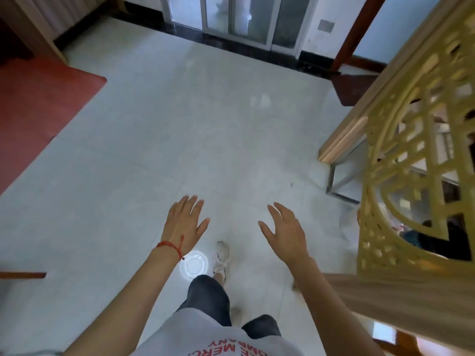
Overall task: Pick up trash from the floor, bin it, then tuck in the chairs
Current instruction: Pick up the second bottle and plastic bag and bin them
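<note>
My left hand (183, 222) hangs over the pale tiled floor with fingers spread and nothing in it; a red string circles its wrist. My right hand (284, 231) is beside it, also spread and holding nothing. A round white plastic lid (194, 264) lies on the floor just below my left wrist, next to my white shoe (221, 258). A tiny dark scrap (292, 184) lies on the tiles further right. No bin or chair shows clearly in this view.
A carved yellow lattice screen (416, 160) on a wooden base fills the right side. A red mat (38, 111) covers the floor at left. Glass sliding doors (236, 19) stand at the far end behind a dark threshold. A wooden edge (23, 274) juts in at lower left.
</note>
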`<state>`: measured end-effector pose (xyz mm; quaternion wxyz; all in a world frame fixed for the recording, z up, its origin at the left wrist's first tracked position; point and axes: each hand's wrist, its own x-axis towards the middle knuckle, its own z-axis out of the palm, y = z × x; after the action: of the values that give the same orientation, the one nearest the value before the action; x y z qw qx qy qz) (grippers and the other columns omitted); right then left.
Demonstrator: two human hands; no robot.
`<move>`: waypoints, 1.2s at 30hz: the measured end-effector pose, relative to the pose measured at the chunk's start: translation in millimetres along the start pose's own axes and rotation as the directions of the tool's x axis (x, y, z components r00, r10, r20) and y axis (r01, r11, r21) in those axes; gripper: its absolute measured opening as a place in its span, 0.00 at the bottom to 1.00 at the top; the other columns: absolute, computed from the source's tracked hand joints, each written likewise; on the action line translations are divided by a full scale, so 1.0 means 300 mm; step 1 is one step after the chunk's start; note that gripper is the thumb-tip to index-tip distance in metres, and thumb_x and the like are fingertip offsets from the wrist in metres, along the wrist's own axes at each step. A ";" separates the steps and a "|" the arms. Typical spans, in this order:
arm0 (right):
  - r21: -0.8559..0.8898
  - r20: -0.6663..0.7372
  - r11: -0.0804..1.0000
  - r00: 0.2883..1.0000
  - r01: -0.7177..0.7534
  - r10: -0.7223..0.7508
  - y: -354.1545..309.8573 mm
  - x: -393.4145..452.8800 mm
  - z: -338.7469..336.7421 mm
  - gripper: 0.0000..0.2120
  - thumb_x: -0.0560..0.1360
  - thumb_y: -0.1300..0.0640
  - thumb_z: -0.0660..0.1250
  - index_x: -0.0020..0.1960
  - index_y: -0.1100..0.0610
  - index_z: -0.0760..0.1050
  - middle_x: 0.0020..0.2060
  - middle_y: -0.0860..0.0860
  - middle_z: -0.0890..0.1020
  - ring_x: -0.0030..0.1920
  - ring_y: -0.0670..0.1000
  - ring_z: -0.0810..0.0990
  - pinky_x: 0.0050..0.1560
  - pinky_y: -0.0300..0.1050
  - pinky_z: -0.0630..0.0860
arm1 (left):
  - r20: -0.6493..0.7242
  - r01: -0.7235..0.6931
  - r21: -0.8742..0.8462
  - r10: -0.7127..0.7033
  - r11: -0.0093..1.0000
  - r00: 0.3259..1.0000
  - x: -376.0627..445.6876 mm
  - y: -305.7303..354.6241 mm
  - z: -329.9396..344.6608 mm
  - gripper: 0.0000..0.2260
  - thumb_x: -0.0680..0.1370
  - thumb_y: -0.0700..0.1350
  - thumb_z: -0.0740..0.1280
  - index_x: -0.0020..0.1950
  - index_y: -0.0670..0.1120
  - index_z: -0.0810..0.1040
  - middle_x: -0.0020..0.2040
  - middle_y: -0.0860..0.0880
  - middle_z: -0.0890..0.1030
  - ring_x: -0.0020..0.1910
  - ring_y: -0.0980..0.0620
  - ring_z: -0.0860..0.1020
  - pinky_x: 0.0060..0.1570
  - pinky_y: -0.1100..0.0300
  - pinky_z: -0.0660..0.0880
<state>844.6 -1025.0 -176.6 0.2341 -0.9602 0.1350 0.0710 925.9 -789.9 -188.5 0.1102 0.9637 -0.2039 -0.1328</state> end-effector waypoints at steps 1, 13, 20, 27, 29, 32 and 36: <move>-0.004 0.007 1.000 1.000 0.004 -0.004 -0.016 0.059 -0.010 0.24 0.78 0.46 0.59 0.70 0.57 0.65 0.71 0.55 0.66 0.72 0.54 0.62 0.68 0.50 0.63 | -0.006 0.009 -0.001 -0.009 1.000 1.000 0.052 -0.019 -0.010 0.34 0.79 0.59 0.39 0.58 0.37 0.77 0.57 0.38 0.79 0.57 0.37 0.77 0.52 0.41 0.73; -0.077 0.107 0.977 0.976 0.200 -0.192 -0.272 0.657 -0.100 0.25 0.78 0.45 0.56 0.72 0.56 0.62 0.73 0.54 0.63 0.73 0.53 0.60 0.70 0.48 0.59 | -0.102 0.165 0.004 -0.164 0.986 0.981 0.456 -0.234 -0.195 0.26 0.77 0.55 0.50 0.57 0.38 0.77 0.55 0.38 0.80 0.56 0.37 0.78 0.52 0.41 0.74; -0.096 0.255 0.897 0.882 0.431 -0.397 -0.505 0.934 -0.044 0.32 0.75 0.38 0.49 0.71 0.57 0.64 0.71 0.56 0.66 0.71 0.56 0.64 0.68 0.50 0.63 | -0.138 0.399 -0.081 -0.407 0.913 0.903 0.477 -0.410 -0.239 0.25 0.74 0.53 0.53 0.57 0.37 0.77 0.56 0.38 0.80 0.56 0.36 0.77 0.52 0.40 0.73; -0.060 0.414 0.720 0.674 0.691 -0.612 -0.783 1.163 0.057 0.31 0.74 0.39 0.50 0.69 0.58 0.67 0.69 0.57 0.69 0.69 0.58 0.68 0.66 0.52 0.66 | -0.180 0.647 -0.156 -0.666 0.746 0.724 0.466 -0.570 -0.310 0.25 0.75 0.54 0.52 0.57 0.38 0.77 0.56 0.38 0.80 0.57 0.37 0.77 0.52 0.40 0.74; -0.038 0.449 0.674 0.615 0.738 -0.648 -0.859 1.221 0.074 0.30 0.75 0.40 0.51 0.69 0.58 0.67 0.70 0.57 0.68 0.70 0.57 0.66 0.66 0.52 0.66 | -0.181 0.698 -0.186 -0.722 0.691 0.667 0.469 -0.603 -0.320 0.25 0.74 0.54 0.53 0.58 0.38 0.76 0.57 0.38 0.79 0.58 0.37 0.76 0.54 0.41 0.74; 0.008 0.479 0.614 0.536 0.789 -0.695 -0.953 1.306 0.097 0.26 0.78 0.45 0.56 0.71 0.57 0.64 0.72 0.55 0.65 0.72 0.54 0.62 0.69 0.49 0.61 | -0.193 0.751 -0.233 -0.787 0.617 0.587 0.482 -0.651 -0.334 0.25 0.74 0.54 0.53 0.60 0.38 0.75 0.59 0.37 0.78 0.60 0.36 0.75 0.56 0.41 0.72; 0.047 0.510 0.547 0.451 0.836 -0.732 -1.061 1.398 0.138 0.25 0.78 0.46 0.58 0.71 0.57 0.62 0.72 0.55 0.63 0.72 0.53 0.60 0.69 0.48 0.59 | -0.191 0.800 -0.276 -0.846 0.533 0.498 0.511 -0.709 -0.355 0.26 0.74 0.54 0.52 0.60 0.38 0.75 0.60 0.37 0.77 0.61 0.36 0.74 0.57 0.41 0.71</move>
<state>1334.6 -828.6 -159.9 0.1621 -0.8815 -0.3958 0.1999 1170.4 -648.1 -177.4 0.1356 0.9400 0.3109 -0.0354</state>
